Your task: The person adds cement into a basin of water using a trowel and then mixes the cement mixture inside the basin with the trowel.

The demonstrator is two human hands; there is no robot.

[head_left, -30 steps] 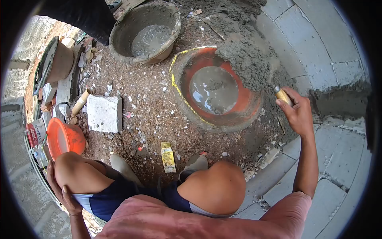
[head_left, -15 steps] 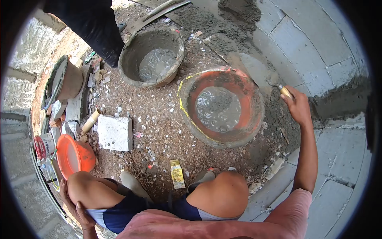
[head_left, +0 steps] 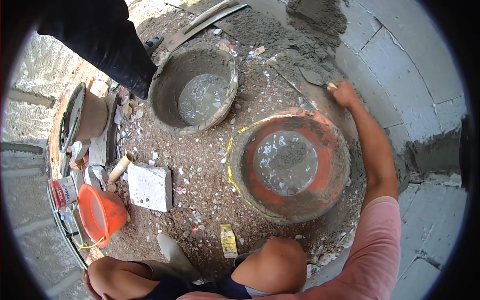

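Grey mortar (head_left: 280, 35) lies beside the block wall (head_left: 400, 75), with a trowel (head_left: 311, 76) of similar grey at its near edge, beyond the red basin (head_left: 331, 150). The right hand (head_left: 344, 95) is closed round the trowel's handle; the fist conceals most of it, leaving a pale end visible. The blade is dull and flat, its outline partly merging with the mortar; whether it touches the surface cannot be told. The left hand (head_left: 88, 286) is largely hidden at the left knee (head_left: 117, 277) and cut off below, so its grip cannot be determined. Another person's dark-clad leg (head_left: 100, 40) is cropped above. Wet mix (head_left: 285, 162), glinting, covers the basin's bottom.
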